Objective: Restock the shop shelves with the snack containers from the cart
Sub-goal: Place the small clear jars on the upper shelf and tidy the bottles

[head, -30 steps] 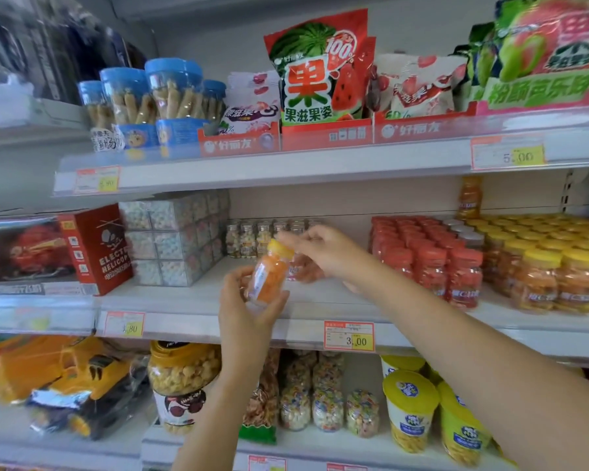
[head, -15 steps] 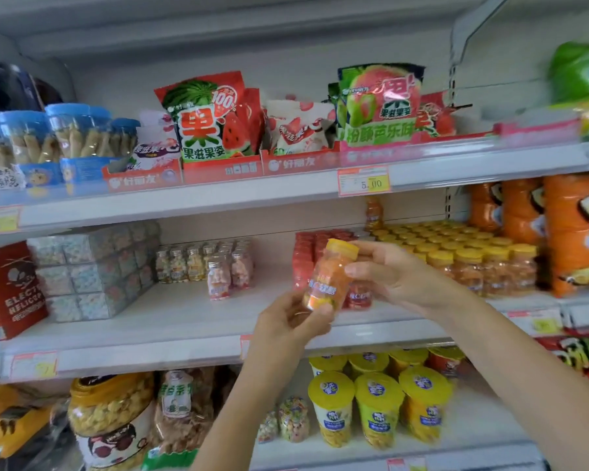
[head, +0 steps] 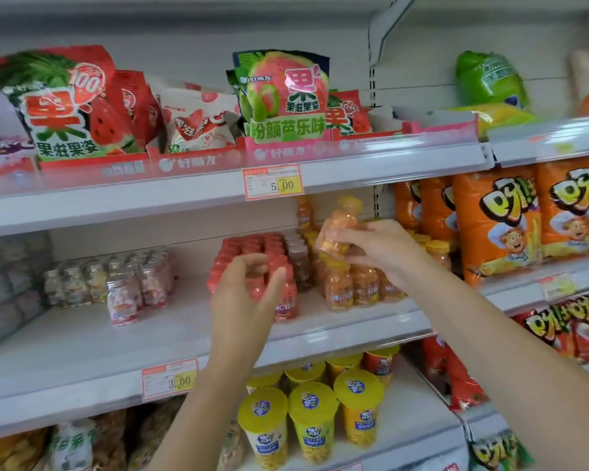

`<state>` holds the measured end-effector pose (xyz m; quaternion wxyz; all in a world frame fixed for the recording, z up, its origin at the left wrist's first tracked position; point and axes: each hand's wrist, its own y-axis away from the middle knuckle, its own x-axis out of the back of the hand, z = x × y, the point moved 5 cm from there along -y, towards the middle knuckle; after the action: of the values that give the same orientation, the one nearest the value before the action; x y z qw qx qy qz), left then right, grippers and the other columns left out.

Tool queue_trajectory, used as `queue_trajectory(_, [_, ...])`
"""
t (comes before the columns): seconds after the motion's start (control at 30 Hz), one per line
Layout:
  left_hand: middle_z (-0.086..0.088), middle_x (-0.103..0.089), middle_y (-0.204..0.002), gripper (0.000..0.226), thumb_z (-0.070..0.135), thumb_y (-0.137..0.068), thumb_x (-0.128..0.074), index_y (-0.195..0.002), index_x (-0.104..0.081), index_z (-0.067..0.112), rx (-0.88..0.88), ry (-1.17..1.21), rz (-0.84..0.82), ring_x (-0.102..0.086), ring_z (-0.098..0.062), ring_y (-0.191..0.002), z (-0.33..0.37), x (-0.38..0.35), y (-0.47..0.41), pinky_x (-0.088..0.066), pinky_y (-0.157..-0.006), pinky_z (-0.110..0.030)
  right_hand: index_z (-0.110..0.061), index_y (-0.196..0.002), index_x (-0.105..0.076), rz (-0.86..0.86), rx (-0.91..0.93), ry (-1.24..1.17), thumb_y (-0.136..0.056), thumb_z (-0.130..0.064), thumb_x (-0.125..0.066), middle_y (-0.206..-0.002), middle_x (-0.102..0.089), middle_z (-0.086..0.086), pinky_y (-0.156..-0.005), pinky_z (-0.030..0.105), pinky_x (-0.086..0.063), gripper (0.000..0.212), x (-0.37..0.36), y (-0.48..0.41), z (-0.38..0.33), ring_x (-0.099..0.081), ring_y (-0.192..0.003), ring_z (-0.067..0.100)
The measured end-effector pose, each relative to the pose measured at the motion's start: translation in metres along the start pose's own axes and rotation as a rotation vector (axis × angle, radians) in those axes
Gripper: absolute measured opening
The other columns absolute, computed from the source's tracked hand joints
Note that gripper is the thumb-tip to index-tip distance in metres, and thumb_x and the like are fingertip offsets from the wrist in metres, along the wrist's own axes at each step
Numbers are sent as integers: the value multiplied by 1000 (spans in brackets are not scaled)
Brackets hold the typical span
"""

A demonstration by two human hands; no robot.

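1 view: a wide-angle camera on the person's head. It faces the middle shelf (head: 82, 351) head-on from close range, roughly level with it; the upper shelf (head: 116, 205) and lower shelf (head: 415, 419) fill the rest.

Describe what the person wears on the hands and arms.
Nothing worn shows. The left hand and right hand are bare: no gloves, rings or watch visible. The left forearm and right forearm are uncovered to the frame edge, with no sleeve in sight.
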<state>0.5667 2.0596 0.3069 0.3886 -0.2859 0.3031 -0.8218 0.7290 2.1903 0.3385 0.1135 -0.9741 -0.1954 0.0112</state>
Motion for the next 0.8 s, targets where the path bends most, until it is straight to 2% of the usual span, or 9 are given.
queue_trajectory(0.1, [3, -65, -92, 6, 20, -91, -58, -95, -62, 18, 11, -129, 148, -59, -16, -86, -35, 27, -18, -44, -77, -31, -10, -94, -63, 120, 22, 87, -76, -14, -79, -100, -69, 8, -84, 32, -56, 24, 14, -48, 6, -67, -94, 20])
queue_trajectory(0.2, [-9, -63, -93, 14, 23, -95, -52, -98, -61, 12, 83, -208, 177, -57, -29, -89, -70, 43, -34, -38, -76, -31, -13, -91, -66, 175, -4, 236, -66, -26, -85, -96, -69, 5, -86, 35, -56, 34, 14, -95, 15, -66, -89, 18])
queue_trajectory(0.3, [0, -59, -96, 19, 31, -99, -42, -102, -56, 19, 178, -101, 61, -53, -21, -94, -81, 40, -43, -32, -73, -26, -13, -89, -72, 207, 38, 400, -33, -45, -84, -90, -72, 4, -77, 39, -59, 65, 22, -159, 30, -69, -84, 18])
queue_trajectory(0.37, [11, -53, -92, 19, 38, -100, -36, -103, -50, 26, 251, -34, -33, -47, -12, -95, -84, 32, -45, -29, -70, -24, -13, -90, -71, 236, 41, 496, -26, -49, -81, -89, -72, 3, -71, 37, -60, 75, 23, -188, 33, -69, -83, 18])
queue_trajectory(0.43, [14, -53, -97, 19, 42, -99, -34, -106, -47, 31, 273, -6, -102, -46, -9, -98, -89, 25, -45, -29, -77, -21, -11, -93, -69, 248, 21, 566, -41, -41, -87, -91, -70, 1, -63, 28, -56, 63, 15, -192, 23, -67, -82, 16])
queue_trajectory(0.5, [14, -58, -101, 25, 45, -97, -35, -107, -52, 30, 285, 36, -112, -52, -10, -98, -98, 24, -45, -33, -80, -22, -10, -101, -67, 244, 17, 600, -56, -32, -87, -96, -65, 2, -64, 23, -49, 54, 10, -198, 16, -63, -86, 16])
queue_trajectory(0.57, [20, -58, -97, 28, 47, -96, -35, -107, -55, 31, 298, 70, -94, -56, -3, -94, -104, 25, -45, -36, -76, -16, -9, -107, -65, 235, 16, 642, -61, -33, -86, -102, -65, 3, -74, 25, -51, 56, 12, -213, 18, -64, -95, 18])
queue_trajectory(0.67, [26, -54, -89, 22, 46, -96, -35, -97, -54, 36, 311, 56, -96, -49, 18, -79, -105, 24, -44, -32, -64, 1, -5, -114, -62, 209, -1, 683, -63, -32, -84, -113, -65, 9, -86, 36, -55, 62, 13, -236, 29, -64, -101, 22])
queue_trajectory(0.8, [26, -52, -84, 24, 46, -96, -35, -82, -52, 37, 335, 85, -75, -46, 15, -76, -103, 24, -44, -30, -62, -3, -3, -117, -60, 135, -20, 620, -74, -17, -78, -107, -62, 8, -77, 30, -51, 49, 0, -238, 35, -58, -94, 19])
